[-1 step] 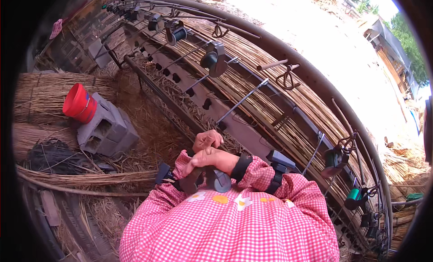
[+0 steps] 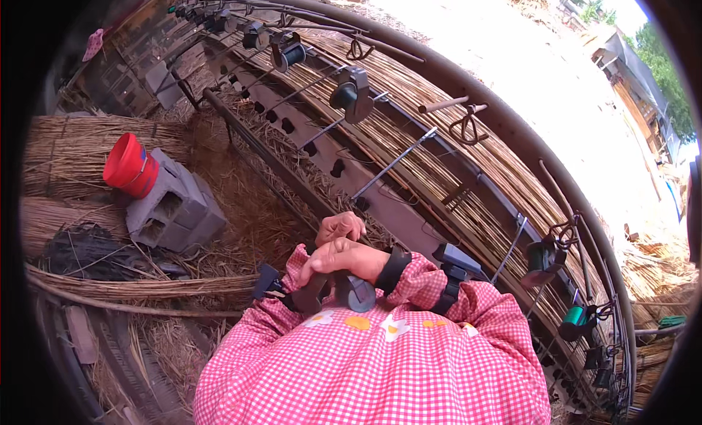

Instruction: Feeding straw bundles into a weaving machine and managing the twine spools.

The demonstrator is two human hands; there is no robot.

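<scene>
Close to my chest, my right hand (image 2: pixel 338 257) reaches across from the right, its fingers curled down over a metal spool holder (image 2: pixel 360 293). That holder has a round grey disc and a dark curved plate, and resembles those hanging on the rack. Most of the gripping fingers are hidden behind the hand. Just beyond it my left hand (image 2: pixel 341 225) is closed, fingers bent inward; whatever it pinches, if anything, is too hidden to name. Black bands (image 2: pixel 394 268) circle my right wrist and forearm. Pink checked cloth with flower patches covers my front and arms.
A long metal rack (image 2: pixel 504 125) curves across, hung with spool holders (image 2: pixel 355 96) of dark wire and threaded with reed stalks (image 2: pixel 409 143). Metal rods (image 2: pixel 395 164) jut toward me. At left, a red bucket (image 2: pixel 131 166) sits on concrete blocks (image 2: pixel 175 206) beside reed bundles (image 2: pixel 95 151).
</scene>
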